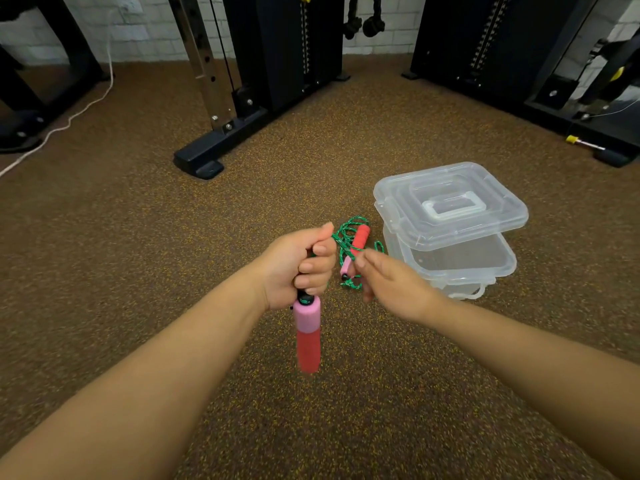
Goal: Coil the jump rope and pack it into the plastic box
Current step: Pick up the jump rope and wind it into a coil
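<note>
Fingers of my left hand [298, 268] are curled tight into a fist around the green rope [346, 242] right where it comes out of one handle [307, 336], so that grip is pressed shut on the rope. The handle hangs straight down below my fist, pink foam at the top, red foam below, with a black cap where the rope goes in.

My right hand [391, 284] is just beside the left one, a bit further forward. Its grip looks like a pinch on a strand of the rope between thumb and fingertips, though my knuckles hide most of it, so I can't say for sure how firm it is.

Past both hands, the rest of the rope sits in a loose tangle of loops on the floor [138, 254], with the second handle [356, 247] lying in the middle of it, red end pointing away from me, pink end toward me. So nothing is coiled neatly.

Right next to that tangle, on my right side, is the clear plastic box [457, 268]. Its clear lid [450, 206] rests on top but skewed, shifted off toward the far side so the near part of the box shows open. The box looks empty from here.

Floor is brown speckled rubber, and black gym machine frames [242, 109] stand further back against a white brick wall [152, 36].
</note>
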Motion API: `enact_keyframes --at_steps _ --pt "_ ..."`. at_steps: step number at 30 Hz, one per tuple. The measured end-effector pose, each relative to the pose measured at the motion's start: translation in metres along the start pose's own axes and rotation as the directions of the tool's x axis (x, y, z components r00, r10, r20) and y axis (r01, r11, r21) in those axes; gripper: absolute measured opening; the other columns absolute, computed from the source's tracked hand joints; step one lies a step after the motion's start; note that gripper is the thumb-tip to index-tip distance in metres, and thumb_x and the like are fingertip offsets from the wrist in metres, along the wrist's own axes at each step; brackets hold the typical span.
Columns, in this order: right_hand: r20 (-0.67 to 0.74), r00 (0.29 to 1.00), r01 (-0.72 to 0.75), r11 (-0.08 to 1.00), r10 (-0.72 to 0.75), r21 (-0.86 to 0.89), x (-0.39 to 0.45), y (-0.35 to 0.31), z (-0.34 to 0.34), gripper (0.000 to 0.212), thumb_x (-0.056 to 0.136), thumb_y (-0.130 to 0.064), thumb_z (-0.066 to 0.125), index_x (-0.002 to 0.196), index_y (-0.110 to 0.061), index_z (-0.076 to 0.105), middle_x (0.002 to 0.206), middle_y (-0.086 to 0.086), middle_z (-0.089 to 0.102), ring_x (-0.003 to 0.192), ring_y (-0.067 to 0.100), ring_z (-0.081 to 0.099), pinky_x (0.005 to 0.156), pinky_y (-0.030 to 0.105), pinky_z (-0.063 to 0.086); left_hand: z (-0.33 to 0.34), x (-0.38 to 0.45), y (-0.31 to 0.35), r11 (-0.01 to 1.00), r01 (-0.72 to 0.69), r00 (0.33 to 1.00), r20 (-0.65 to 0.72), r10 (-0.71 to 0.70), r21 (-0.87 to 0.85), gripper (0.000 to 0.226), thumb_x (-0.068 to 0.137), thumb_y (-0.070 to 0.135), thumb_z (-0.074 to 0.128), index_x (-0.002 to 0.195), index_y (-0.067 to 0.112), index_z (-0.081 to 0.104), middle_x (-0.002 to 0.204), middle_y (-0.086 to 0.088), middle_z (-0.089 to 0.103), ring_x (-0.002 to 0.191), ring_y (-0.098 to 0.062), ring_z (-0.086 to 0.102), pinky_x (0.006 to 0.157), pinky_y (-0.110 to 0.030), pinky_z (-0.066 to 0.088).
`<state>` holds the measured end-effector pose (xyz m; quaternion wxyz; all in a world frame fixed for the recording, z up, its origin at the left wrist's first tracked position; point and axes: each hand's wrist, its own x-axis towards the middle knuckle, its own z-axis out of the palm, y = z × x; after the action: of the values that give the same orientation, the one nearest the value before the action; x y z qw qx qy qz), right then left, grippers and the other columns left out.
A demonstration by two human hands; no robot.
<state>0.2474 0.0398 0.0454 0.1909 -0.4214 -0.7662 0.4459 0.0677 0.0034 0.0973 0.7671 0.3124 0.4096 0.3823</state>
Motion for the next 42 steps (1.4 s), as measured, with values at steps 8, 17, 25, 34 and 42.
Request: enact_keyframes --at_steps 8,17,25,34,42 --pt "0.256 0.960 0.254 0.726 -0.110 -0.639 -0.028 -0.012 0.020 0.028 0.101 -0.036 0.028 0.103 -0.015 0.045 0.106 0.013 0.062 0.097 0.034 0.058 0.074 0.038 0.042 0.003 0.002 0.002 0.990 -0.131 0.980 -0.159 0.122 -0.048 0.044 0.101 0.035 0.026 0.092 0.011 0.061 0.069 -0.005 0.074 0.060 -0.017 0.071 0.057 -0.024 0.056" --pt "0.167 0.909 0.414 0.782 -0.381 -0.466 -0.027 -0.050 -0.004 0.032 0.088 -0.046 0.027 0.082 -0.023 0.048 0.080 -0.002 0.061 0.074 0.024 0.057 0.067 0.041 0.048 0.002 0.001 0.002 0.994 0.037 0.993 -0.116 -0.025 0.101 0.094 0.088 0.069 0.001 0.119 0.003 0.059 0.113 -0.019 0.067 0.104 -0.030 0.063 0.089 -0.035 0.049" --pt "0.161 0.897 0.422 0.687 -0.412 -0.592 0.004 -0.050 -0.046 0.024 0.095 -0.039 0.032 0.100 -0.023 0.049 0.088 -0.012 0.051 0.077 0.007 0.044 0.066 0.024 0.029 0.003 -0.002 -0.004 0.909 0.171 0.980 0.025 -0.195 0.380 0.107 0.082 0.074 -0.006 0.117 -0.002 0.061 0.098 -0.021 0.071 0.089 -0.031 0.068 0.088 -0.038 0.046" --pt "0.123 0.973 0.217 0.953 -0.194 -0.213 0.004 -0.010 -0.021 0.020 0.096 -0.031 0.037 0.097 -0.018 0.053 0.087 0.001 0.062 0.081 0.022 0.058 0.076 0.044 0.048 0.013 -0.010 -0.002 0.966 0.071 0.975 0.189 -0.120 0.248 0.035 0.088 0.028 0.043 0.104 0.005 0.064 0.072 -0.007 0.075 0.062 -0.015 0.072 0.063 -0.024 0.057" --pt "0.148 0.981 0.173 0.917 -0.126 -0.358 -0.014 0.006 0.009 0.021 0.097 -0.038 0.030 0.091 -0.024 0.045 0.079 -0.002 0.053 0.073 0.021 0.051 0.074 0.045 0.047 0.005 -0.003 0.002 0.987 -0.157 0.984 -0.079 0.160 0.035 0.033 0.100 0.025 0.037 0.107 0.008 0.064 0.068 -0.003 0.074 0.059 -0.011 0.070 0.062 -0.022 0.057"
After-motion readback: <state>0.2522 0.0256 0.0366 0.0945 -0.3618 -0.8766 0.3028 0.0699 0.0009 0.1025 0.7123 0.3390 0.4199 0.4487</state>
